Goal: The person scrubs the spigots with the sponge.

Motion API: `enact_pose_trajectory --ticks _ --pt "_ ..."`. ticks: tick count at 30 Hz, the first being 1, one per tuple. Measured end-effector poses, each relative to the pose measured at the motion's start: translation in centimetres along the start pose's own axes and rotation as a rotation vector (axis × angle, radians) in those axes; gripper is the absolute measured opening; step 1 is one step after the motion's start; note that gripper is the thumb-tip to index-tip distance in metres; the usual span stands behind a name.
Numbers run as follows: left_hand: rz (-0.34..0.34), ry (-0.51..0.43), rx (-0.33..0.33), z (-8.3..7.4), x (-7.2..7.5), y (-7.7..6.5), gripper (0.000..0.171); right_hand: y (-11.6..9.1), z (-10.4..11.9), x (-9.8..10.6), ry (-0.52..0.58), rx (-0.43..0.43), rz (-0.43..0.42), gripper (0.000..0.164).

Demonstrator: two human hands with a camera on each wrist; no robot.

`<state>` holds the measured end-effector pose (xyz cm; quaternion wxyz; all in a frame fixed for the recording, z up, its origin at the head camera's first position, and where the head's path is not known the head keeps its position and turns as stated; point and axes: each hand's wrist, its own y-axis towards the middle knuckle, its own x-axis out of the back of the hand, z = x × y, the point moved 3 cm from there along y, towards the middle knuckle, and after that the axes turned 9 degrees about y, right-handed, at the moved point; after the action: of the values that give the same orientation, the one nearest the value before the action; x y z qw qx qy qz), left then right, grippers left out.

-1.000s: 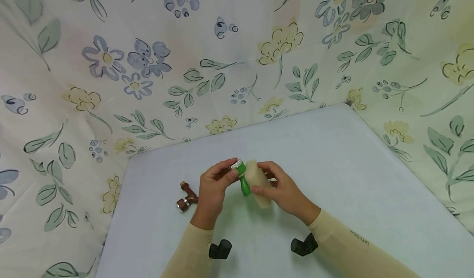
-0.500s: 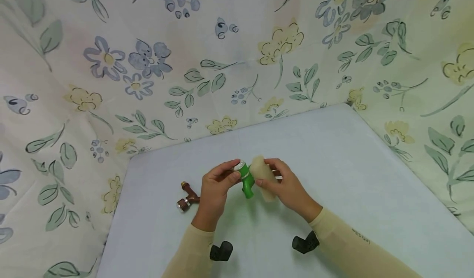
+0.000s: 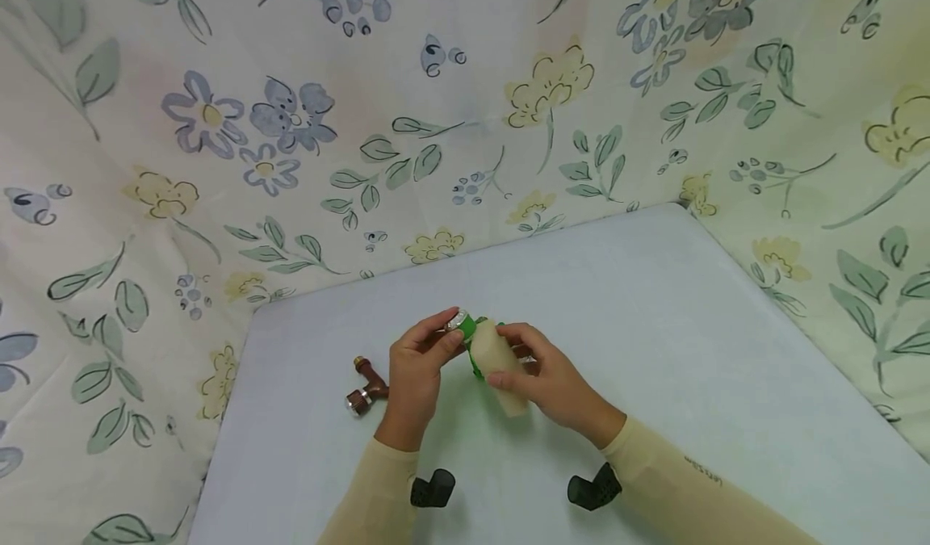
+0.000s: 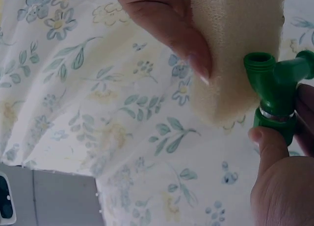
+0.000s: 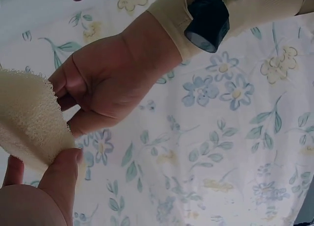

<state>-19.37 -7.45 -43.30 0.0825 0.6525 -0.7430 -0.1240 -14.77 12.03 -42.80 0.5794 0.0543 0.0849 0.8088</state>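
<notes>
My left hand pinches a small green plastic tap by its silver-capped knob end, thumb on the green collar. The tap's threaded mouth and side branch show in the left wrist view. In my right hand is a beige, rough-textured sponge, gripped between thumb and fingers. From the head view the sponge lies over most of the tap's body, hiding it. The right wrist view shows the sponge close up, with the right thumb along its lower edge; the tap is hidden there.
A brown tap with a brass thread and silver-ringed knob lies on the white table, just left of the left forearm. Black wrist cameras sit on both sleeves. Flowered cloth hangs behind the table.
Over the last half second the sponge has moved left and slightly down across the green tap, covering its spout. Earlier it moved right, uncovering it. The left hand has shifted slightly left with the tap.
</notes>
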Motion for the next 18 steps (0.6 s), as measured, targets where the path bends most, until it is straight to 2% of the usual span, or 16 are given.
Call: enact_pose_trajectory --ticks 2,5,10,13,18 --pt "-0.019 -0.005 0.008 0.2 0.2 0.0 0.037 -0.2 1.1 -0.4 0.011 0.017 0.017 0.052" --pt "-0.026 -0.027 0.016 0.3 0.3 0.0 0.037 -0.2 1.5 -0.5 -0.006 0.039 0.025 0.053" --pt "0.015 -0.054 0.061 0.5 0.4 -0.1 0.044 -0.1 1.9 -0.1 -0.016 0.041 0.001 0.053" --pt "0.034 -0.046 0.090 0.5 0.4 -0.2 0.042 0.0 2.1 0.3 0.003 0.041 -0.024 0.052" --pt "0.011 -0.088 0.103 0.3 0.4 -0.3 0.036 0.0 2.7 0.5 0.049 0.051 -0.038 0.051"
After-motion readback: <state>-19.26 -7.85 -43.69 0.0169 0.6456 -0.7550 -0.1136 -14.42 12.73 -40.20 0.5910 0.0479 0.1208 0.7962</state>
